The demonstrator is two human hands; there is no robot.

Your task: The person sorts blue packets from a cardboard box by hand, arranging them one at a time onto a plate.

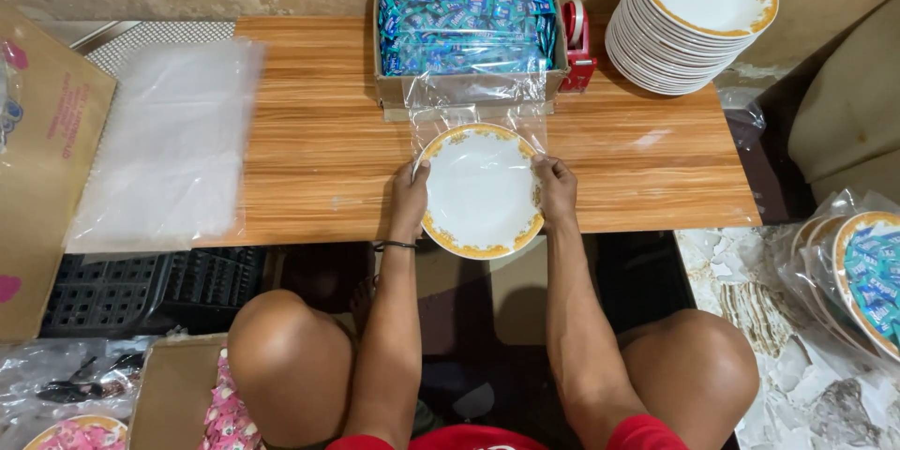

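Here I look down on a low wooden table (309,131) with my knees below it. Far left a brown cardboard flap (42,159) leans in, and beside it a stack of clear plastic sheets (164,145) lies over the table's left end. Below that sits a black crate (141,291), and at the bottom left a box of pink sachets (220,408).

My left hand (410,197) is closed on the left rim of a white plate with a gold border (481,189), thumb on top and fingers under the edge; a dark band circles that wrist. The plate lies at the near edge of the table, partly overhanging it, its far half inside the mouth of a clear plastic bag (478,108). My right hand (557,189) grips the right rim the same way, seemingly pinching the bag's edge there too.

Behind the plate stands a cardboard box of blue sachets (466,23), just beside it a red tape dispenser (577,47), then a tall stack of matching plates (689,14). Far right, off the table, bagged plates with blue sachets (867,277) lie on the floor.
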